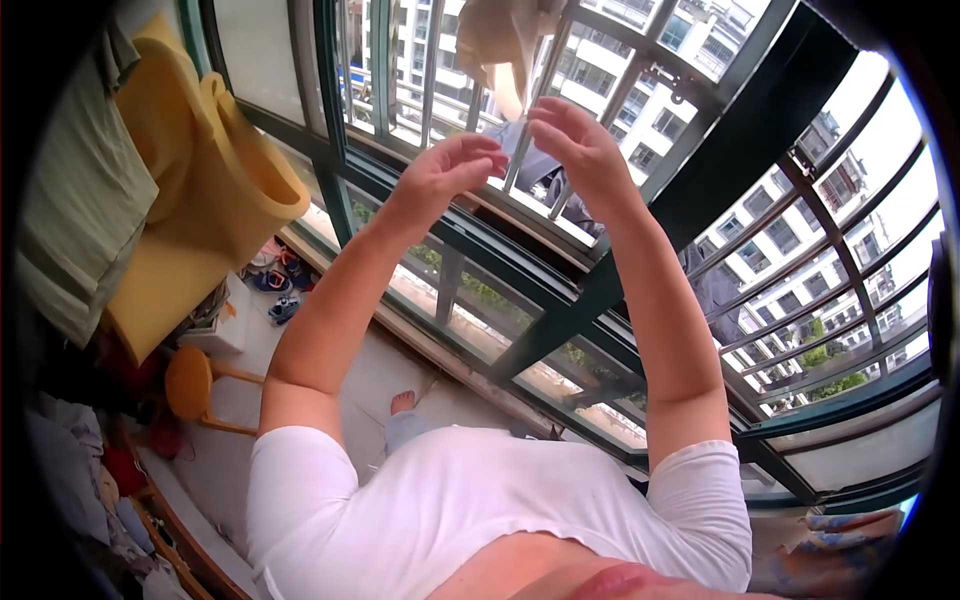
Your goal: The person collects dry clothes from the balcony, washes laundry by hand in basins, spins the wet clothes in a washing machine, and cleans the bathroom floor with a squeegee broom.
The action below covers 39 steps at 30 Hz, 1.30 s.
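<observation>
Fingers [470,150] half curled on left hand [437,178], raised just before twelve o'clock; right hand [592,165] up at one, fingers loosely bent, facing across gap. Anything thin gripped between tips? Can't tell from this angle. Beige item [497,35] hangs at twelve, just above both hands; grey-blue item [541,165] shows between them. Dark green post [765,100] slants through two o'clock. Yellow padded piece [215,215] at ten, round stool [188,383] between eight and nine, blue shoe [284,309] on floor [345,375] at nine.
</observation>
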{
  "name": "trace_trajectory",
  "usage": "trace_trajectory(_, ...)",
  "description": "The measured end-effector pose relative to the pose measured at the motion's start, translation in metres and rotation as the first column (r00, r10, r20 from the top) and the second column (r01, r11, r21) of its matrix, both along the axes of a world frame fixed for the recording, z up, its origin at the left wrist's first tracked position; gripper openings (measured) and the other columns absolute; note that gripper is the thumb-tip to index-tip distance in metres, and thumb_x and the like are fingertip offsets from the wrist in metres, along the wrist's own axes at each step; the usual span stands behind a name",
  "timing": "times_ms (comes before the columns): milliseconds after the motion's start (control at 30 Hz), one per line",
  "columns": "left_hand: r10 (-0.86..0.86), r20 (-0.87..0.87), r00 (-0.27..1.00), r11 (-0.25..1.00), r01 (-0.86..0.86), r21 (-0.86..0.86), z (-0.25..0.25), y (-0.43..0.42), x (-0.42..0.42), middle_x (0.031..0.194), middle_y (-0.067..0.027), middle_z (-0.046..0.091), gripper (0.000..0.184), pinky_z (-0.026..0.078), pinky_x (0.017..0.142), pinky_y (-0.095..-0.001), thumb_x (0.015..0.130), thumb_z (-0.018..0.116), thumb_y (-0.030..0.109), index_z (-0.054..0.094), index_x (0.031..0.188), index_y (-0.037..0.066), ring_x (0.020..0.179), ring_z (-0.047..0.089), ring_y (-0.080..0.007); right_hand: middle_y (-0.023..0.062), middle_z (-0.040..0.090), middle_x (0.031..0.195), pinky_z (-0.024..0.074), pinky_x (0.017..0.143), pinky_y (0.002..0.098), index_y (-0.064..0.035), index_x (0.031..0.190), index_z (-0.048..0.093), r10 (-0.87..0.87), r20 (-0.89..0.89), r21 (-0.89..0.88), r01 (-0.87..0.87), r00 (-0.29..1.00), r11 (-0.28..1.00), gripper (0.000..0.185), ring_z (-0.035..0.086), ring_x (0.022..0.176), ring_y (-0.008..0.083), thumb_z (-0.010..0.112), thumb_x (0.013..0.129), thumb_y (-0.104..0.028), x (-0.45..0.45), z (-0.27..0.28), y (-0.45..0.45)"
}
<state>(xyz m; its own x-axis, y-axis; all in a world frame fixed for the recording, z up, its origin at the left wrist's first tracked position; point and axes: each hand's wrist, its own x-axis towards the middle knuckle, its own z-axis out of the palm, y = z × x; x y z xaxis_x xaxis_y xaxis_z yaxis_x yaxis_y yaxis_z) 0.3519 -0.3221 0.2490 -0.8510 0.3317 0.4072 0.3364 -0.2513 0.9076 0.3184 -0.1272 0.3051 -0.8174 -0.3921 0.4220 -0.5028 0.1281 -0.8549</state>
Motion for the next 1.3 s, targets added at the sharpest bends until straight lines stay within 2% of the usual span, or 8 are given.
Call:
trace_trajectory(167, 0.249, -0.252, 0.935, 0.968, -0.235, 0.083, 0.048, -0.055, -0.155, 0.121, -0.0144, 0.048, 0.048, 0.035, 0.098, -0.0296, 0.083, 0.059, 0.022, 0.041, 0.121, -0.001, 0.113, 0.046, -0.0211, 0.0247, 0.055, 0.109, 0.0417, 0.086, 0.0340, 0.0075, 0.112, 0.045, -0.617, -0.256, -0.117, 0.610, 0.744, 0.784, 0.057, 0.054, 0.103, 0.0332, 0.065, 0.078, -0.034, -0.159, -0.001, -0.077)
trace_trajectory(333, 0.549, -0.492, 0.676, 0.794, -0.605, 0.055, 0.080, -0.062, -0.265, 0.119, -0.0233, 0.048, 0.081, 0.042, 0.091, -0.0336, 0.070, 0.069, 0.047, 0.037, 0.124, -0.005, 0.110, 0.049, -0.0288, 0.0147, 0.060, 0.092, 0.0464, 0.067, 0.0311, 0.0041, 0.102, 0.053, -0.543, 0.010, -0.195, 0.534, 0.840, 0.823, 0.047, 0.059, 0.080, 0.0233, 0.061, 0.081, -0.037, -0.198, -0.002, -0.103)
trace_trajectory(633, -0.436, 0.080, 0.896, 0.892, 0.419, 0.168, 0.117, -0.045, -0.268, 0.098, -0.0126, 0.061, 0.045, 0.052, 0.072, -0.0293, 0.080, 0.067, 0.029, 0.052, 0.112, 0.001, 0.086, 0.062, -0.0181, 0.0066, 0.059, 0.082, 0.0459, 0.063, 0.0280, 0.0009, 0.095, 0.057, -0.342, -0.029, -0.091, 0.338, 0.939, 0.937, 0.038, 0.055, 0.073, 0.0140, 0.052, 0.088, -0.036, -0.150, 0.043, -0.107)
trace_trajectory(700, -0.387, -0.003, 0.922, 0.919, 0.386, 0.074, 0.116, -0.042, -0.276, 0.099, -0.0125, 0.061, 0.038, 0.052, 0.074, -0.0304, 0.082, 0.064, 0.019, 0.053, 0.112, 0.000, 0.087, 0.062, -0.0191, 0.0150, 0.061, 0.088, 0.0457, 0.074, 0.0334, 0.0009, 0.097, 0.057, -0.540, -0.326, 0.234, 0.620, 0.776, 0.749, 0.047, 0.059, 0.084, 0.0239, 0.054, 0.085, -0.044, -0.133, 0.059, -0.085)
trace_trajectory(867, -0.192, -0.060, 0.979, 0.967, 0.200, 0.159, 0.112, -0.037, -0.272, 0.097, -0.0115, 0.062, 0.026, 0.052, 0.074, -0.0287, 0.086, 0.054, 0.008, 0.054, 0.110, -0.002, 0.084, 0.062, -0.0184, 0.0155, 0.063, 0.096, 0.0514, 0.076, 0.0323, -0.0021, 0.113, 0.052, -0.245, -0.970, -0.092, 0.912, 0.010, 0.400, 0.051, 0.062, 0.091, 0.0230, 0.063, 0.081, -0.041, -0.133, 0.114, -0.045)
trace_trajectory(1033, -0.281, 0.001, 0.960, 0.915, 0.268, 0.302, 0.110, -0.037, -0.278, 0.094, -0.0091, 0.061, 0.025, 0.051, 0.068, -0.0261, 0.088, 0.053, 0.016, 0.054, 0.109, 0.001, 0.082, 0.061, -0.0153, 0.0211, 0.058, 0.106, 0.0433, 0.084, 0.0372, 0.0034, 0.124, 0.041, -0.492, -0.648, 0.378, 0.806, 0.582, 0.456, 0.056, 0.056, 0.098, 0.0330, 0.063, 0.078, -0.021, -0.136, 0.149, -0.072)
trace_trajectory(1267, -0.322, -0.050, 0.945, 0.820, 0.305, 0.484, 0.133, -0.035, -0.284, 0.090, -0.0056, 0.062, 0.029, 0.049, 0.067, -0.0260, 0.089, 0.056, 0.024, 0.058, 0.106, 0.001, 0.076, 0.059, -0.0137, 0.0177, 0.056, 0.092, 0.0422, 0.077, 0.0343, -0.0005, 0.098, 0.056, 0.306, -0.914, 0.372, 0.853, 0.267, 0.366, 0.024, 0.056, 0.085, 0.0242, 0.061, 0.077, -0.011, -0.169, 0.159, -0.044)
trace_trajectory(1300, -0.352, -0.063, 0.934, 0.795, 0.333, 0.506, 0.138, -0.036, -0.285, 0.089, -0.0058, 0.062, 0.027, 0.049, 0.066, -0.0265, 0.089, 0.056, 0.024, 0.058, 0.104, 0.001, 0.075, 0.060, -0.0143, 0.0172, 0.056, 0.093, 0.0418, 0.078, 0.0348, -0.0008, 0.096, 0.057, 0.064, -0.922, 0.367, 0.811, 0.381, 0.455, 0.022, 0.055, 0.087, 0.0243, 0.060, 0.078, -0.012, -0.171, 0.159, -0.042)
